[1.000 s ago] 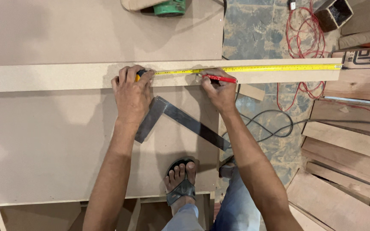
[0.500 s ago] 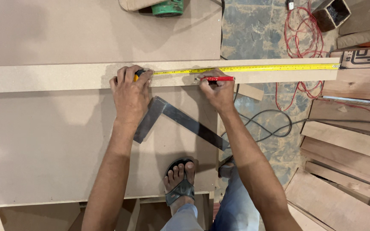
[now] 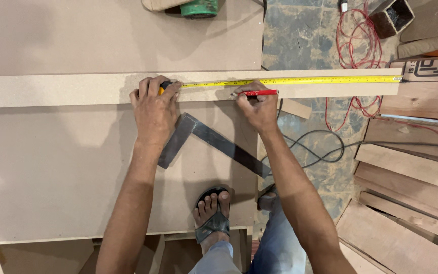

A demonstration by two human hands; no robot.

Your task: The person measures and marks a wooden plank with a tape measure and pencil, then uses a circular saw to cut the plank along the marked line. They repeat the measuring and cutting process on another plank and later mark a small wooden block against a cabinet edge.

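The left hand (image 3: 154, 109) lies palm down on a long narrow board strip (image 3: 77, 89), fingers curled over the yellow-and-black case of a tape measure (image 3: 164, 87) and pinning it to the strip. The yellow tape blade (image 3: 300, 80) runs to the right along the strip's upper face to its far end. The right hand (image 3: 259, 109) grips a red pencil (image 3: 257, 93) between thumb and fingers, tip pointing left and touching the strip just below the blade. The strip lies across a large fibreboard sheet (image 3: 51, 167). A steel try square (image 3: 214, 142) lies flat on that sheet, between the forearms and partly under the left wrist. A sandalled foot (image 3: 211, 210) stands on the sheet's near edge. Red cable (image 3: 353, 40) lies coiled on the floor beyond, and wooden planks (image 3: 406, 203) are stacked to the right.
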